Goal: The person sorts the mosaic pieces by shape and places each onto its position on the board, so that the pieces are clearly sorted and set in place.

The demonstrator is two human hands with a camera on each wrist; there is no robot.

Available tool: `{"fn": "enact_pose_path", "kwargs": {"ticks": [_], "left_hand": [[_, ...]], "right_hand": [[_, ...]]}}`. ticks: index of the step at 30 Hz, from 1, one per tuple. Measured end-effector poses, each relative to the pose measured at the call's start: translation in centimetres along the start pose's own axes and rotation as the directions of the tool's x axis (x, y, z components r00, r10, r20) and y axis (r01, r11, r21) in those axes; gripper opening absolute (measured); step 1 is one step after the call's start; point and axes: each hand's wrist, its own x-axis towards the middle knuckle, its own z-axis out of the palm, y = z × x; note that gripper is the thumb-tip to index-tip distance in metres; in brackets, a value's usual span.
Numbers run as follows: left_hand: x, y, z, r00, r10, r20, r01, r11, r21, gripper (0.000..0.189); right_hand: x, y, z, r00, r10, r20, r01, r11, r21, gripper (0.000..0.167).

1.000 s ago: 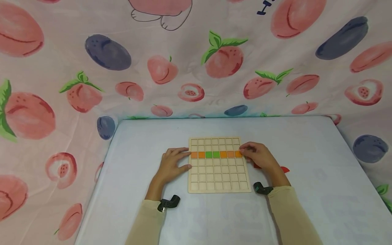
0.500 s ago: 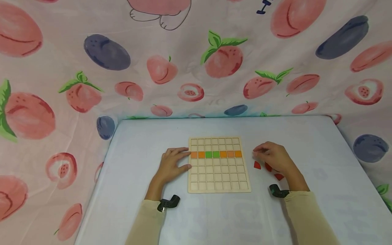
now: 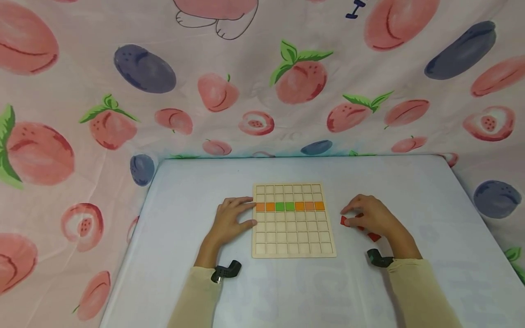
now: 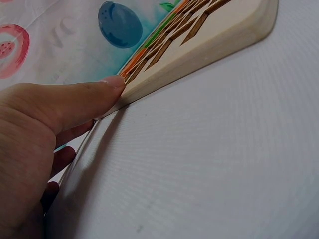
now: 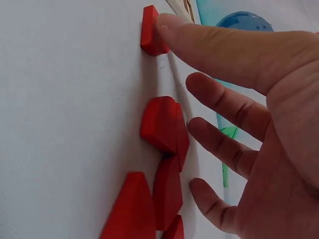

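A pale wooden board with a grid of square recesses lies on the table. One row across it is filled with orange tiles and green tiles. My left hand rests against the board's left edge, thumb and fingers spread along it. Right of the board, my right hand is low over several red pieces with curved edges. Its thumb tip touches the nearest red piece; the index finger is hidden behind the thumb in the right wrist view. The other red pieces lie beneath the palm, partly covered in the head view.
A white cloth covers the table. Behind it and along the sides hangs a fruit-printed curtain. Each wrist carries a black camera: a left one and a right one.
My right hand has left the orange tile at the row's right end, moved right, and come down to the red pieces. My left hand and the board have stayed put.
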Motion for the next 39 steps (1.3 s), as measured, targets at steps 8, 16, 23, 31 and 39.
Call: {"fn": "enact_pose_path", "kwargs": {"ticks": [8, 16, 23, 31, 39], "left_hand": [[0.02, -0.17, 0.13, 1.000, 0.005, -0.010, -0.005, 1.000, 0.002, 0.055], [0.03, -0.17, 0.07, 1.000, 0.000, -0.004, 0.000, 1.000, 0.007, 0.055], [0.07, -0.19, 0.08, 1.000, -0.004, 0.007, 0.004, 1.000, -0.006, 0.055], [0.01, -0.25, 0.13, 1.000, 0.003, 0.006, -0.003, 1.000, -0.009, 0.055], [0.05, -0.19, 0.10, 1.000, -0.007, 0.010, 0.007, 1.000, -0.010, 0.054]], "right_hand": [[0.13, 0.27, 0.54, 0.999, -0.001, -0.042, -0.001, 0.999, -0.046, 0.019], [0.14, 0.31, 0.47, 0.999, -0.007, -0.039, 0.005, 0.999, -0.041, 0.017], [0.07, 0.13, 0.58, 0.999, -0.019, -0.033, 0.018, 1.000, -0.016, 0.015], [0.21, 0.19, 0.80, 1.000, -0.025, -0.018, 0.025, 0.999, 0.025, 0.016], [0.14, -0.19, 0.84, 0.999, -0.041, -0.006, 0.041, 0.998, 0.037, 0.013]]}}
